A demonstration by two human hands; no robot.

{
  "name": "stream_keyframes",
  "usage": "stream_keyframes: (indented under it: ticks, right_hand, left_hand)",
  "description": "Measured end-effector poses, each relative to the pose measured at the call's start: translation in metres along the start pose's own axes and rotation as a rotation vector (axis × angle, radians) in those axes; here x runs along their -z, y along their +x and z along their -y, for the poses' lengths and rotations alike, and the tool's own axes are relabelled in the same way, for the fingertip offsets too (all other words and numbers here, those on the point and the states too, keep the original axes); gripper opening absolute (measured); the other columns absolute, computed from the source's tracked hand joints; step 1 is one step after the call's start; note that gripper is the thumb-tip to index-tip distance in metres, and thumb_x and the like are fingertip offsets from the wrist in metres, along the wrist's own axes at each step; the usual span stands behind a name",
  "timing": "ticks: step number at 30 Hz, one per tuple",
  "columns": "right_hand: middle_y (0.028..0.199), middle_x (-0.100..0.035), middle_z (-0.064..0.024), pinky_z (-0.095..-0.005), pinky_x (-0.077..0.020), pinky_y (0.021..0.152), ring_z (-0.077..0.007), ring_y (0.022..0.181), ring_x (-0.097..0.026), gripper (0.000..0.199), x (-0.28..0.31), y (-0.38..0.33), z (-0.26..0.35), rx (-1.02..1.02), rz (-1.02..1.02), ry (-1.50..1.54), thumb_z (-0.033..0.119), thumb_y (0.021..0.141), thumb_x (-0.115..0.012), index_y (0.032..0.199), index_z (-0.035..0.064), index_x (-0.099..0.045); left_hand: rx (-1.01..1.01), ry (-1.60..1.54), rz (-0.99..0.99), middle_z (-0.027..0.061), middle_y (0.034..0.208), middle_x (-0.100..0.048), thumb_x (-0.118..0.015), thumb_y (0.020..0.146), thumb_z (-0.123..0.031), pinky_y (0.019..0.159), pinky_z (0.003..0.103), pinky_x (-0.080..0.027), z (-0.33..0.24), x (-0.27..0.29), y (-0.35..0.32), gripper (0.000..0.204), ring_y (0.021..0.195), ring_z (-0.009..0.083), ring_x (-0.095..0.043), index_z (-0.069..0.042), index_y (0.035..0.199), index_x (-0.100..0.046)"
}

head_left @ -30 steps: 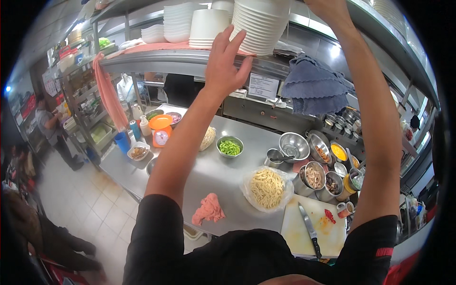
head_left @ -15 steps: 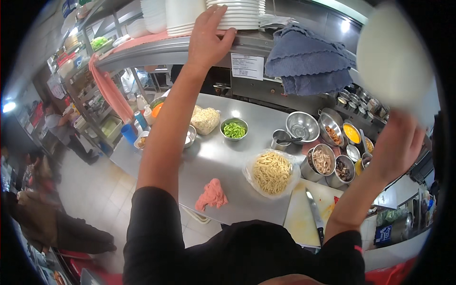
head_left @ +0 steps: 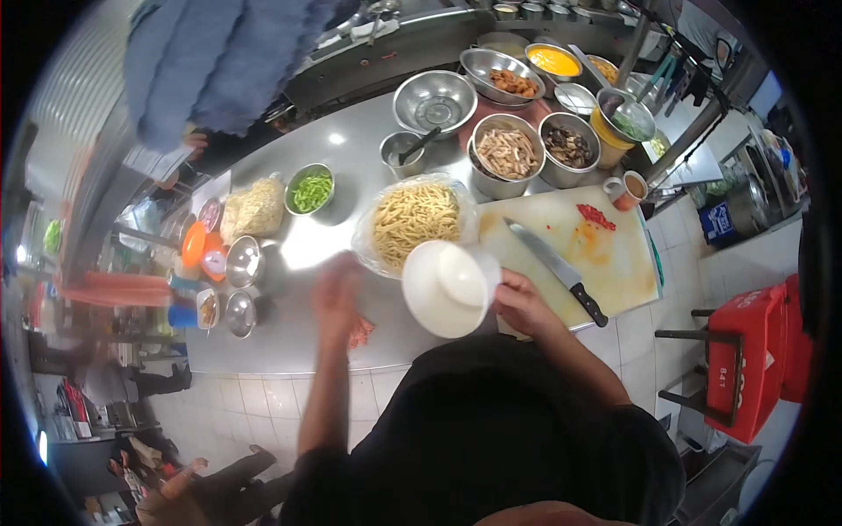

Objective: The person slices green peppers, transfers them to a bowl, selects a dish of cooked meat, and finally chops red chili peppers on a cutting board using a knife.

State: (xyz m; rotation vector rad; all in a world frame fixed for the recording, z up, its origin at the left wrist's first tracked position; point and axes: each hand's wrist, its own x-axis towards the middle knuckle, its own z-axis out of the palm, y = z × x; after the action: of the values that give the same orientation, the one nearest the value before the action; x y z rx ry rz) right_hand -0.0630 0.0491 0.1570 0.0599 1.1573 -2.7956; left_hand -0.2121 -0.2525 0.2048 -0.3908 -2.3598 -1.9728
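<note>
My right hand (head_left: 519, 302) holds a white bowl (head_left: 445, 287) by its rim, tilted, just above the near edge of the steel counter (head_left: 351, 167). My left hand (head_left: 338, 295) is blurred and hovers over the counter with its fingers apart, above a pink cloth (head_left: 360, 331). A clear bag of yellow noodles (head_left: 412, 223) lies right behind the bowl. A knife (head_left: 554, 268) with a black handle rests on the white cutting board (head_left: 614, 263) to the right.
Several steel bowls of ingredients stand at the back, among them sliced meat (head_left: 507, 151), mushrooms (head_left: 569, 145) and an empty one (head_left: 434, 101). A small bowl of green beans (head_left: 310, 188) sits left. Blue cloths (head_left: 219, 61) hang overhead. A red crate (head_left: 754, 351) stands right.
Both arms came down from the upper shelf. My right hand brought a white bowl down to the counter's near edge, and my left hand dropped to the counter. The view tilted downward.
</note>
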Motion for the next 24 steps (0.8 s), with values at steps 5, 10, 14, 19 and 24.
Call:
stream_keyframes:
  ticks: [5, 10, 14, 19, 24]
  right_hand:
    - [0.107, -0.069, -0.0081, -0.0373, -0.055, 0.087, -0.019, 0.099, -0.066, 0.036, 0.022, 0.034, -0.019, -0.292, 0.147, -0.036, 0.027, 0.098, -0.066, 0.124, 0.0021, -0.061]
    - [0.096, -0.069, -0.0026, -0.0286, -0.0552, 0.071, -0.0112, 0.08, -0.066, 0.021, 0.052, 0.086, 0.043, 0.029, -0.018, -0.81, 0.021, 0.096, -0.068, 0.109, 0.0054, -0.068]
    - [0.113, -0.066, -0.0104, -0.0324, -0.0578, 0.081, -0.0184, 0.094, -0.067, 0.03, 0.09, 0.19, 0.176, 0.334, -0.409, -0.542, 0.021, 0.099, -0.061, 0.123, 0.0032, -0.06]
    - [0.112, -0.062, -0.0287, -0.0413, -0.0634, 0.069, -0.0337, 0.088, -0.07, 0.052, 0.343, 0.3, 0.276, 0.388, -0.776, -0.346, 0.032, 0.097, -0.066, 0.122, -0.0112, -0.052]
    - [0.109, -0.067, -0.0224, -0.0409, -0.0637, 0.066, -0.0342, 0.086, -0.069, 0.039, 0.355, 0.37, 0.244, 0.066, -0.946, -0.433, 0.025, 0.094, -0.065, 0.12, -0.0027, -0.06]
  left_hand:
    - [0.433, -0.294, 0.035, 0.0068, 0.112, -0.068, -0.059, 0.099, -0.013, 0.085, 0.028, -0.051, 0.042, -0.066, -0.066, 0.026, 0.095, 0.0135, -0.063, -0.001, 0.122, -0.063]
    - [0.376, -0.049, -0.113, 0.0081, 0.101, -0.069, -0.058, 0.099, -0.014, 0.081, 0.03, -0.05, 0.088, -0.041, -0.08, 0.022, 0.092, 0.0129, -0.064, 0.0, 0.115, -0.064]
    - [0.309, 0.317, -0.123, 0.0092, 0.094, -0.068, -0.06, 0.095, -0.014, 0.078, 0.03, -0.051, 0.147, 0.007, -0.122, 0.027, 0.087, 0.0126, -0.065, 0.001, 0.117, -0.064]
    - [0.523, 0.153, -0.072, 0.0121, 0.103, -0.067, -0.06, 0.095, -0.017, 0.061, 0.028, -0.056, 0.127, -0.019, -0.097, 0.033, 0.082, 0.016, -0.067, 0.0, 0.123, -0.062]
    - [0.699, -0.079, -0.265, 0.0113, 0.117, -0.064, -0.054, 0.101, -0.031, 0.056, 0.027, -0.057, 0.142, -0.007, -0.123, 0.041, 0.085, 0.017, -0.069, -0.002, 0.129, -0.057]
